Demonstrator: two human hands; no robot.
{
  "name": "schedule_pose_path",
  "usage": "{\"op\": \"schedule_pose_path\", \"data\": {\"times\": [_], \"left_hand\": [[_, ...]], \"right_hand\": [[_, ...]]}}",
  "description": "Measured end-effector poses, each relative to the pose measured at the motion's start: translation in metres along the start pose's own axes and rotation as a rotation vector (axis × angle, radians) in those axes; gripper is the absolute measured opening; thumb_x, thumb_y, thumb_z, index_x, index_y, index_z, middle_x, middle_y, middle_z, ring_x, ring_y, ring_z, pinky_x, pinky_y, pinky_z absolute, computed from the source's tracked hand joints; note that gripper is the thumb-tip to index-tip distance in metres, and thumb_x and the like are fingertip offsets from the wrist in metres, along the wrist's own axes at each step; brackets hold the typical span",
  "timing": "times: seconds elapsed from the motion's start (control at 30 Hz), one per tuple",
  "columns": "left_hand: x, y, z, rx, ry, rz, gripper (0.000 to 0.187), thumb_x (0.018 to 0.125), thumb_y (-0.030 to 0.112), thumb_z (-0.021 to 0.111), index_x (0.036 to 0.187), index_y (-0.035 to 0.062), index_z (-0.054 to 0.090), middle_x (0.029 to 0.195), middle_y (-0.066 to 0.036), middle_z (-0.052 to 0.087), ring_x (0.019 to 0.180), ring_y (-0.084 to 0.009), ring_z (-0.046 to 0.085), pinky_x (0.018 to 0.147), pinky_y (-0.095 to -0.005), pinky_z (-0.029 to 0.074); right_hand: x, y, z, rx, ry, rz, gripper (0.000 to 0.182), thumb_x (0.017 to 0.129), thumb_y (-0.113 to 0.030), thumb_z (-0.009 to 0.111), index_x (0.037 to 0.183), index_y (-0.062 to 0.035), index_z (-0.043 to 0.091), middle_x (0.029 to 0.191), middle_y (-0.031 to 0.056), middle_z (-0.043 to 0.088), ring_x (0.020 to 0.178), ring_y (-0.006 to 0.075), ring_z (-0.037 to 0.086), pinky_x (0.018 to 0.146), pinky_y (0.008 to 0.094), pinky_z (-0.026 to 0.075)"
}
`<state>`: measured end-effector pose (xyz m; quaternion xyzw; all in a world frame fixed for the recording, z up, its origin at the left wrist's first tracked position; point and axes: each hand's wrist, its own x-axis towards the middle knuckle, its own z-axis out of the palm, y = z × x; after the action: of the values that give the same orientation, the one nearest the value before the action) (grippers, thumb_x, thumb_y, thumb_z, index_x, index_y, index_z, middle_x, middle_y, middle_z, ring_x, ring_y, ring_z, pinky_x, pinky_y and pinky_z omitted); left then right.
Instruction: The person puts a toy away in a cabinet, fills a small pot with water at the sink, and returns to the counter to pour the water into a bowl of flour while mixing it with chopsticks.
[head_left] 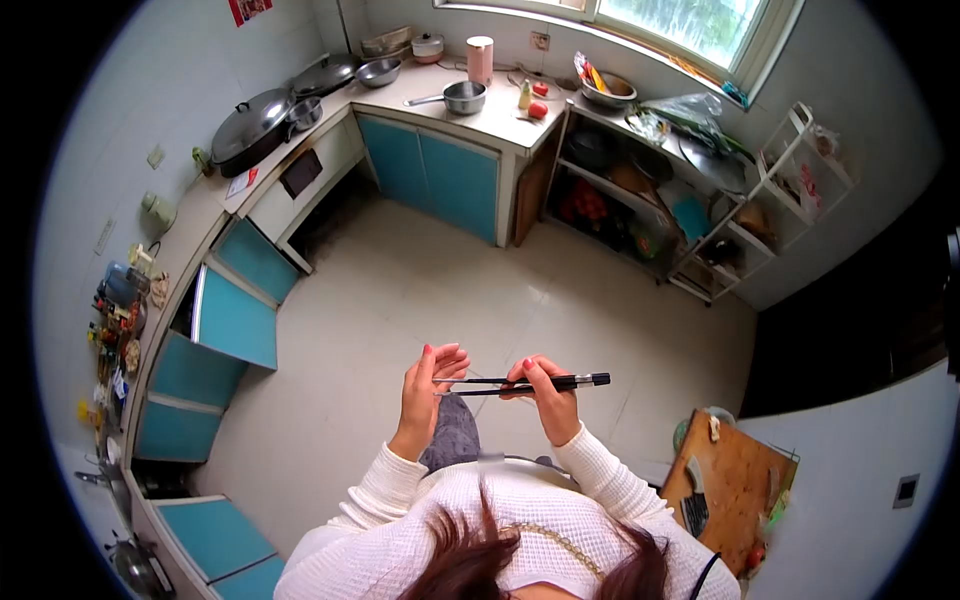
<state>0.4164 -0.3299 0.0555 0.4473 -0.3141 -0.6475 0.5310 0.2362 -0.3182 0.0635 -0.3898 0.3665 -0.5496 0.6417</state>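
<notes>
Two black chopsticks (500,385) with silver bands lie level in front of my body, their thick ends to the right and thin tips to the left. My right hand (545,392) is closed around them near the thick ends. Beside the thin tips, my left hand (430,390) is raised with its fingers extended and the palm facing the chopsticks. Whether the tips touch that palm is hard to tell.
A corner counter (400,95) bears a saucepan (463,97), a pink canister (480,61) and tomatoes (537,111). Blue cabinets (237,315) line the left, some doors ajar. At the lower right, a wooden board (737,480) holds a knife (696,476). Shelves (620,180) stand at the back right.
</notes>
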Motion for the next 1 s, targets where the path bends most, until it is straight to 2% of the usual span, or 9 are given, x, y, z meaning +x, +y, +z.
{"op": "schedule_pose_path", "data": {"times": [0.17, 0.27, 0.43, 0.6, 0.7, 0.73, 0.77, 0.87, 1.0], "left_hand": [[0.075, 0.049, -0.057, -0.036, 0.039, 0.051, 0.043, 0.093, 0.033, 0.033, 0.107, -0.0049, 0.049, 0.100, -0.014, 0.057, 0.096, -0.0215, 0.056, 0.084, -0.0304, 0.044], [0.109, 0.085, -0.093, 0.126, 0.098, 0.076, 0.030, 0.091, 0.023, 0.042, 0.104, -0.0026, 0.053, 0.095, -0.011, 0.059, 0.088, -0.0180, 0.058, 0.080, -0.0283, 0.045], [0.177, 0.126, -0.130, 0.409, 0.152, 0.092, 0.025, 0.089, 0.019, 0.044, 0.099, -0.0007, 0.056, 0.089, -0.008, 0.061, 0.082, -0.0152, 0.059, 0.075, -0.0262, 0.046], [0.252, 0.137, -0.135, 0.483, 0.150, 0.121, 0.022, 0.088, 0.017, 0.047, 0.090, -0.0005, 0.059, 0.084, -0.006, 0.062, 0.079, -0.0133, 0.058, 0.072, -0.0247, 0.045], [0.302, 0.141, -0.130, 0.466, 0.147, 0.164, 0.023, 0.088, 0.018, 0.048, 0.084, -0.0017, 0.059, 0.082, -0.006, 0.062, 0.077, -0.0106, 0.057, 0.072, -0.0237, 0.045], [0.320, 0.143, -0.128, 0.501, 0.152, 0.182, 0.022, 0.088, 0.018, 0.049, 0.084, -0.0018, 0.059, 0.081, -0.006, 0.062, 0.076, -0.0100, 0.056, 0.072, -0.0230, 0.045], [0.339, 0.146, -0.126, 0.536, 0.155, 0.195, 0.022, 0.088, 0.017, 0.049, 0.083, -0.0019, 0.058, 0.081, -0.005, 0.062, 0.076, -0.0095, 0.056, 0.071, -0.0223, 0.044], [0.402, 0.163, -0.118, 0.643, 0.175, 0.194, 0.020, 0.088, 0.016, 0.049, 0.084, -0.0018, 0.058, 0.080, -0.005, 0.061, 0.074, -0.0090, 0.055, 0.072, -0.0216, 0.044], [0.483, 0.190, -0.094, 0.593, 0.153, 0.292, 0.018, 0.087, 0.014, 0.050, 0.085, -0.0020, 0.059, 0.080, -0.004, 0.061, 0.074, -0.0086, 0.055, 0.071, -0.0217, 0.044]], "right_hand": [[0.104, 0.009, 0.035, 0.055, -0.006, 0.004, 0.027, 0.090, -0.019, 0.042, 0.080, 0.0024, 0.054, 0.078, 0.0094, 0.055, 0.069, 0.0182, 0.058, 0.063, 0.0319, 0.053], [0.164, 0.002, 0.057, 0.183, 0.125, -0.001, 0.028, 0.090, -0.022, 0.045, 0.079, 0.0015, 0.054, 0.076, 0.0087, 0.056, 0.068, 0.0179, 0.059, 0.062, 0.0305, 0.054], [0.241, 0.003, 0.082, 0.158, 0.194, -0.017, 0.023, 0.088, -0.020, 0.048, 0.080, 0.0007, 0.054, 0.078, 0.0084, 0.056, 0.069, 0.0177, 0.059, 0.062, 0.0306, 0.054], [0.313, 0.017, 0.062, 0.148, 0.284, -0.025, 0.029, 0.089, -0.024, 0.046, 0.081, 0.0017, 0.056, 0.079, 0.0091, 0.056, 0.071, 0.0177, 0.058, 0.068, 0.0317, 0.053], [0.369, 0.010, 0.043, 0.134, 0.312, -0.087, 0.034, 0.091, -0.025, 0.040, 0.080, 0.0013, 0.058, 0.081, 0.0080, 0.057, 0.079, 0.0169, 0.055, 0.073, 0.0321, 0.050], [0.388, 0.009, 0.037, 0.084, 0.336, -0.114, 0.033, 0.091, -0.024, 0.039, 0.080, 0.0006, 0.058, 0.080, 0.0060, 0.058, 0.082, 0.0144, 0.054, 0.074, 0.0279, 0.046], [0.409, 0.010, 0.028, 0.091, 0.335, -0.106, 0.033, 0.091, -0.024, 0.039, 0.080, 0.0006, 0.058, 0.080, 0.0060, 0.058, 0.082, 0.0144, 0.054, 0.074, 0.0279, 0.046], [0.467, 0.002, 0.015, -0.197, 0.356, -0.179, 0.033, 0.091, -0.025, 0.038, 0.078, -0.0010, 0.057, 0.076, 0.0039, 0.058, 0.075, 0.0096, 0.052, 0.072, 0.0217, 0.040], [0.523, -0.015, 0.010, -0.285, 0.297, -0.256, 0.035, 0.092, -0.027, 0.037, 0.080, -0.0007, 0.057, 0.076, 0.0047, 0.058, 0.074, 0.0111, 0.053, 0.073, 0.0233, 0.041]]}}
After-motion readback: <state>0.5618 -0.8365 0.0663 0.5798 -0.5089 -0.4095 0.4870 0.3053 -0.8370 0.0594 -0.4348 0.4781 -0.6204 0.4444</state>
